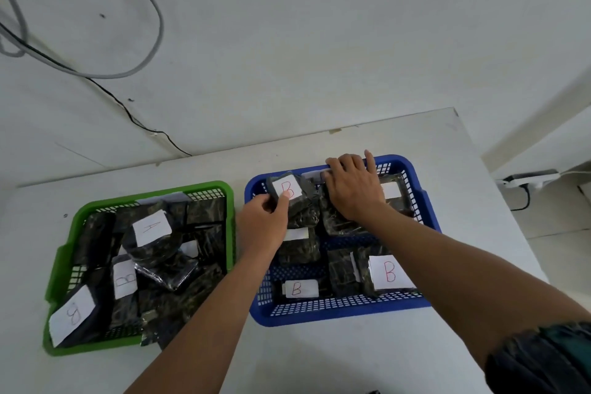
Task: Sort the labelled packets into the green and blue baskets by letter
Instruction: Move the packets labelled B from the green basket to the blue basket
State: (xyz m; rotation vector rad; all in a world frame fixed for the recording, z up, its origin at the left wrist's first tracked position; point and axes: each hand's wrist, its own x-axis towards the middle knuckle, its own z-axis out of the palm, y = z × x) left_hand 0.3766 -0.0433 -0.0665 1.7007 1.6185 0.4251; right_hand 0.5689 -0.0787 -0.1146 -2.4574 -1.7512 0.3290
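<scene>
Now we see the left hand (262, 224) pinching a dark packet (292, 193) with a red B label, thumb and fingers closed on its near corner, holding it over the far left part of the blue basket (430, 217). Just right of it, the right hand (353, 190) lies flat with its fingers spread on another packet (339, 221) at the basket's far side, fingertips reaching the rim. Nearer than both hands, 2 more B packets lie in the blue basket. Left of the left hand sits the green basket (60, 269), holding an A packet (152, 229) among others marked B.
</scene>
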